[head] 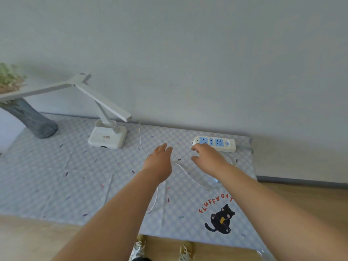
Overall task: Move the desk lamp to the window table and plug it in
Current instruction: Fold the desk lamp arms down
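Observation:
A white folding desk lamp (108,136) stands on the checked tablecloth (56,176) near the wall, its arm bent and its head reaching left. Its thin white cord (140,137) runs from the base down under my left hand (160,159) and loops on across the cloth beneath my right forearm. A white power strip (228,146) with blue sockets lies by the wall. My left hand hovers palm down over the cord with its fingers stretched out. My right hand (209,157) is spread with curled fingers at the strip's near left edge. The plug is not clearly visible.
A grey vase (32,121) with a green plant stands at the far left, partly behind the lamp head. The wall runs right behind the table. A black cat print (220,219) marks the cloth's near right corner. Wooden floor and my shoes (138,249) show below.

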The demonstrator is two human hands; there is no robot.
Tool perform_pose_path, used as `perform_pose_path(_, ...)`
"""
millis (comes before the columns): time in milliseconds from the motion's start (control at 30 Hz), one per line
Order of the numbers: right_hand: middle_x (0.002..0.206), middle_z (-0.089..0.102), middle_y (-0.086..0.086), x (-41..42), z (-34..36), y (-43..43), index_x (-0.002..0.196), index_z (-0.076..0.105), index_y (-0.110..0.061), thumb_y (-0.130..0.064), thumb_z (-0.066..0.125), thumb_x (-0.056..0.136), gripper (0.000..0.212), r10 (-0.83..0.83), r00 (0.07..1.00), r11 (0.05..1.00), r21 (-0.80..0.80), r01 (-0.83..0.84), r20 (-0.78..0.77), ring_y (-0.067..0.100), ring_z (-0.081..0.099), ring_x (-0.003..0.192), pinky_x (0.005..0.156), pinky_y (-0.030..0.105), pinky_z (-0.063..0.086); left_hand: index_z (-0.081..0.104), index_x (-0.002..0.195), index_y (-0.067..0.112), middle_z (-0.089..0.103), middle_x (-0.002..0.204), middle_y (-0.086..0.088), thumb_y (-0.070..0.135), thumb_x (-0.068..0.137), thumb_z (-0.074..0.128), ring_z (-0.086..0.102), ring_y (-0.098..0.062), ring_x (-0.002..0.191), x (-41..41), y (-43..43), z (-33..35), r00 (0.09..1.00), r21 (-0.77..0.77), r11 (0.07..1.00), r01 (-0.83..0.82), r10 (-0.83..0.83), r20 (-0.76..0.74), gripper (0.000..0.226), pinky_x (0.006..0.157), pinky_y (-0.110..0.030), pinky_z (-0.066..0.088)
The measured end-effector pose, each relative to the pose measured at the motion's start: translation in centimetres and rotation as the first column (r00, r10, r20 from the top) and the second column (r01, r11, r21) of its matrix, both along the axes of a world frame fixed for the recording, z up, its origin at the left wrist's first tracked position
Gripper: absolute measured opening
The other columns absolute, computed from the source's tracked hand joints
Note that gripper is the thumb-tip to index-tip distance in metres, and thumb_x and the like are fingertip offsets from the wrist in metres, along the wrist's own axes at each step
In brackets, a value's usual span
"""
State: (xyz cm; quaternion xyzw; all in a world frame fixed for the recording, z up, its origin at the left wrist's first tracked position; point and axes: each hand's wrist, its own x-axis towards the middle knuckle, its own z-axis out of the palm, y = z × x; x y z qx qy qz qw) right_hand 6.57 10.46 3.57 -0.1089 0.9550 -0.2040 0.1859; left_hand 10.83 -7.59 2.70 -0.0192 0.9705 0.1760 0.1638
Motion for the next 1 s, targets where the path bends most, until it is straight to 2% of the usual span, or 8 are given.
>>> perform_pose_path(200, 0.132, 0.05, 0.006, -0.5, 0.1, -5.9, 0.132, 0.05, -0.02, -0.028, 0.051, 0.094, 0.039, -0.003, 1.0, 1.0, 0.002, 0.003, 0.023, 0.024, 0.053, 0.116, 0.092, 0.038, 0.046, 0.025, 0.149, 0.019, 0.013, 0.16, 0.001, 0.006, 0.091, 0.04, 0.011, -0.019, 0.147, -0.4, -6.5, 0.3, 0.999, -0.003, 0.999, -0.043, 0.043, 0.015, 0.062, 0.113, -0.042, 0.027)
perform_pose_path(400, 0.133, 0.05, 0.008, -0.8, -0.5, -12.0, 0.131, 0.051, -0.018, -0.026, 0.051, 0.094, 0.038, 0.019, 0.999, 1.0, -0.006, -0.019, 0.045, 0.026, 0.051, 0.119, 0.096, 0.037, 0.044, 0.033, 0.143, 0.017, 0.031, 0.151, -0.001, 0.003, 0.087, 0.039, 0.029, -0.021, 0.138, -0.8, -13.3, 0.3, 0.992, -0.023, 0.992, -0.121, 0.121, 0.019, 0.058, 0.105, -0.041, 0.036)
perform_pose_path(533, 0.134, 0.052, 0.005, -1.4, -0.7, -16.0, 0.133, 0.05, -0.018, -0.026, 0.051, 0.094, 0.039, 0.031, 0.998, 0.999, -0.032, -0.03, 0.05, 0.023, 0.052, 0.119, 0.095, 0.034, 0.042, 0.036, 0.141, 0.015, 0.036, 0.146, -0.001, 0.001, 0.086, 0.039, 0.031, -0.021, 0.135, -1.3, -17.3, 0.1, 0.986, -0.022, 0.986, -0.163, 0.164, 0.021, 0.056, 0.101, -0.043, 0.04)
perform_pose_path(633, 0.135, 0.053, 0.002, -1.9, -0.7, -18.3, 0.133, 0.049, -0.019, -0.028, 0.051, 0.095, 0.039, 0.023, 0.998, 0.998, -0.06, -0.02, 0.053, 0.025, 0.062, 0.106, 0.089, 0.035, 0.047, 0.038, 0.139, 0.014, 0.038, 0.144, -0.002, 0.004, 0.088, 0.041, 0.033, -0.022, 0.133, -1.8, -19.6, -0.2, 0.985, -0.023, 0.985, -0.17, 0.17, 0.01, 0.053, 0.099, -0.042, 0.04)
perform_pose_path(700, 0.135, 0.053, 0.001, -2.2, -0.8, -19.4, 0.133, 0.049, -0.018, -0.03, 0.052, 0.095, 0.04, 0.018, 0.999, 0.997, -0.071, -0.014, 0.045, 0.026, 0.063, 0.104, 0.086, 0.036, 0.049, 0.037, 0.14, 0.015, 0.039, 0.143, -0.001, 0.006, 0.09, 0.042, 0.035, -0.021, 0.131, -2.1, -20.5, -0.4, 0.984, -0.013, 0.984, -0.178, 0.178, 0.013, 0.051, 0.096, -0.04, 0.041)
perform_pose_path(867, 0.135, 0.054, 0.006, -3.4, -1.3, -22.4, 0.134, 0.049, -0.014, -0.035, 0.051, 0.096, 0.044, -0.007, 0.999, 0.997, -0.074, 0.009, 0.032, 0.023, 0.052, 0.122, 0.098, 0.036, 0.041, 0.026, 0.146, 0.014, 0.038, 0.145, -0.001, 0.008, 0.09, 0.041, 0.039, -0.021, 0.129, -3.3, -22.4, -1.2, 0.958, 0.007, 0.958, -0.286, 0.286, -0.011, 0.058, 0.092, -0.037, 0.042)
perform_pose_path(1000, 0.135, 0.053, 0.008, -4.6, -1.5, -24.4, 0.135, 0.047, -0.014, -0.035, 0.05, 0.096, 0.044, -0.009, 0.999, 0.997, -0.072, 0.012, 0.045, 0.026, 0.055, 0.116, 0.097, 0.039, 0.044, 0.017, 0.15, 0.013, 0.033, 0.147, -0.004, 0.007, 0.091, 0.04, 0.036, -0.024, 0.13, -4.3, -23.5, -1.7, 0.915, 0.054, 0.918, -0.393, 0.396, -0.075, 0.063, 0.095, -0.037, 0.041)
